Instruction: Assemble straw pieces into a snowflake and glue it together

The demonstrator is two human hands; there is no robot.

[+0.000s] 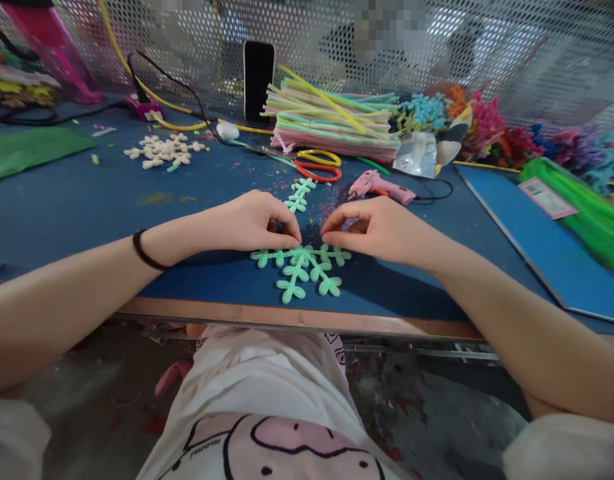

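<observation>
Closest thing to the lens is a white garment (281, 380) with a cartoon print, spread over the lap, and past it comes the front edge of a blue table (211, 193). The fun bit is the mint-green snowflake (297, 261) lying on the table near that edge, its spokes fanned out toward the wearer and off to both sides.

Handling-wise, I'd bet it weighs next to nothing. Looks fuzzy and soft, probably bendy, so not slippery, but the skinny spokes could twist out of shape if you squeeze them. I'd take hold right by the middle where the spokes meet, and leave the little looped tips alone.

As for position: the middle sits just on the wearer's side of the fingertips, roughly between the two hands. The left hand (257, 223) is over the back left part, the right hand (379, 223) is by the right-hand spoke. They're apart from each other with a small gap, thumb and fingers drawn in close on each. Can't tell if either one is actually pinching it. There's also a green sprig (301, 193) just beyond the left fingers; they block the view, so no clue whether it's joined on.
</observation>
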